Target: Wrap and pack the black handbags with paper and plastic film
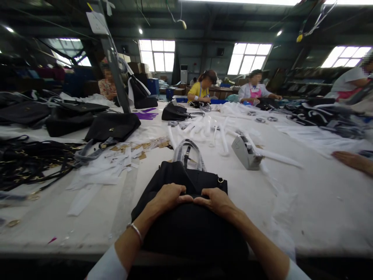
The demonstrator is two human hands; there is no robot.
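A black handbag [192, 229] lies at the near edge of the white table, its wrapped handles [201, 155] pointing away from me. My left hand [171, 196] grips the bag's upper rim near the middle, with the fingers curled over inside and the thumb along the near side. Just to the right, my right hand [215, 200] pinches the same rim in the same way. The two thumb tips nearly meet. Most fingers of both hands are hidden by the bag. A gold ring [220, 180] shows at the bag's right corner.
A grey tape dispenser [247, 153] stands right of the bag. More black handbags [113, 126], black straps [32, 163] and paper scraps [99, 167] lie left. White foam strips [223, 138] are beyond. Another person's hand [351, 160] rests at right; co-workers [201, 89] sit across the table.
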